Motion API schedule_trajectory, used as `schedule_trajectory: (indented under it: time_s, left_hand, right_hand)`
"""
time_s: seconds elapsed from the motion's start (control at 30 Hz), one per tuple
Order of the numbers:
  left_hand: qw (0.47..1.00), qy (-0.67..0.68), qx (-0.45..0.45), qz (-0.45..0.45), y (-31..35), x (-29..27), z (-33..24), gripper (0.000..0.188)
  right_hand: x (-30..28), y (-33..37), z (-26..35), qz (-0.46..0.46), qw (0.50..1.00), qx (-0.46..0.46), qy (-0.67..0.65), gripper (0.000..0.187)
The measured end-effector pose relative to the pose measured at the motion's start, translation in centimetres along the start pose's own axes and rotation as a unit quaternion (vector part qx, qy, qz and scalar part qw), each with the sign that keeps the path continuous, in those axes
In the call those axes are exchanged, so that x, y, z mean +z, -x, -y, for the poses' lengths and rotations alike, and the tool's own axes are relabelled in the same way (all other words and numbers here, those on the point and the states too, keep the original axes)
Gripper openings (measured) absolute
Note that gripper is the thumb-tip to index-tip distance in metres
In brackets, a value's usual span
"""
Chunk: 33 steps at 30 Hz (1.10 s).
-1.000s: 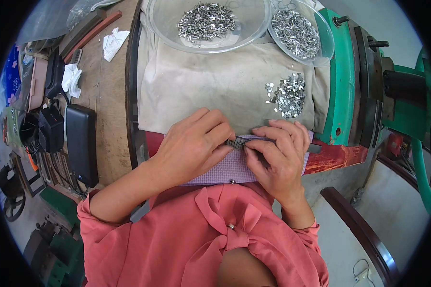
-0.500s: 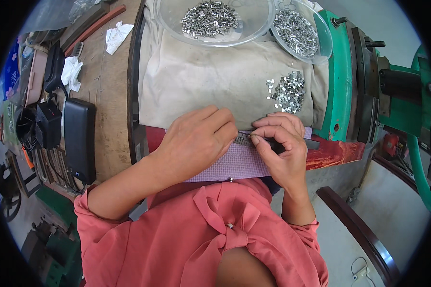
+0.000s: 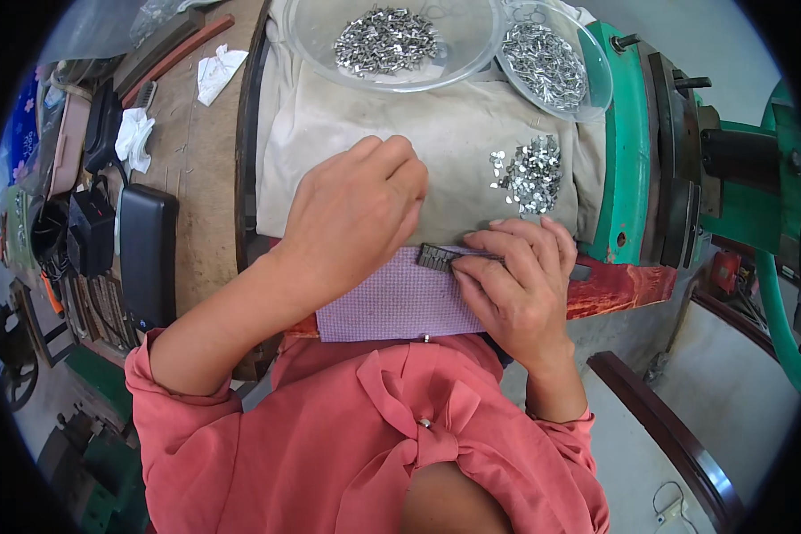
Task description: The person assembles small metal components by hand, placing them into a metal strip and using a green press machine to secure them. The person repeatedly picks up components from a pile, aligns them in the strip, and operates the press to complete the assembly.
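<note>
My right hand (image 3: 518,283) pinches one end of a small dark slotted metal block (image 3: 436,258) between thumb and fingers, over a lilac checked cloth (image 3: 392,307). My left hand (image 3: 360,209) is raised to the left of the block and apart from it. Its fingers are curled inward, and whatever they may hold is hidden beneath the hand. Beyond my right hand, a loose pile of small shiny metal pieces (image 3: 534,173) lies on the beige cloth (image 3: 454,133).
At the far side stand a large clear bowl (image 3: 298,44) of small metal parts and a smaller tub (image 3: 607,89) of pin-like parts. A green machine frame (image 3: 612,178) borders the right. To the left, a black box-shaped case (image 3: 149,254) and crumpled tissue (image 3: 133,138) lie on a wooden bench (image 3: 206,160).
My left hand has lifted away from the block, moving left and farther out. The block, still in my right hand, shows more and has shifted slightly left.
</note>
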State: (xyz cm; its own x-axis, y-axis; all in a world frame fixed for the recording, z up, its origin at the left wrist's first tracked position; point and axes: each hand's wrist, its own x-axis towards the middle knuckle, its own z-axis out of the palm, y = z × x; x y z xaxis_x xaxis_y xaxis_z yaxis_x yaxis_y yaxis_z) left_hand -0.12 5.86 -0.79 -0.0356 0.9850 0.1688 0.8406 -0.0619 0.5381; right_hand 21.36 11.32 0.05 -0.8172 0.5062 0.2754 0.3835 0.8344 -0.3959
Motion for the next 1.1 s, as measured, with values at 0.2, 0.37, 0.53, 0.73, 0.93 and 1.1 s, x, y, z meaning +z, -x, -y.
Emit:
schedule_trajectory:
  time_s: [0.2, 0.37, 0.53, 0.73, 0.93, 1.1]
  left_hand:
    - [0.997, 0.060, -0.036, 0.044, -0.5, 0.1, 0.7, 0.015]
    - [0.990, 0.107, -0.015, 0.096, -0.8, -0.4, 1.5, 0.016]
    - [0.987, 0.119, -0.012, 0.110, -1.0, -0.6, 1.9, 0.015]
    - [0.993, 0.083, -0.011, 0.083, -0.4, -0.8, 0.7, 0.016]
    - [0.983, 0.167, -0.003, 0.069, 2.0, -0.1, -1.2, 0.020]
    - [0.983, 0.172, -0.009, 0.057, 2.7, 0.5, -1.2, 0.022]
  right_hand:
    - [-1.0, -1.6, -3.1, -0.042, 0.998, 0.038, -0.010, 0.019]
    - [-0.6, -3.2, -4.1, -0.065, 0.996, 0.043, 0.031, 0.017]
    - [-0.3, -3.8, -4.0, -0.035, 0.997, 0.028, 0.058, 0.018]
    - [-0.2, -4.0, -4.0, -0.048, 0.996, 0.035, 0.068, 0.018]
    - [0.1, -3.8, -4.0, -0.057, 0.997, 0.036, 0.041, 0.019]
    - [-0.9, -2.6, -3.1, -0.052, 0.998, 0.035, -0.031, 0.020]
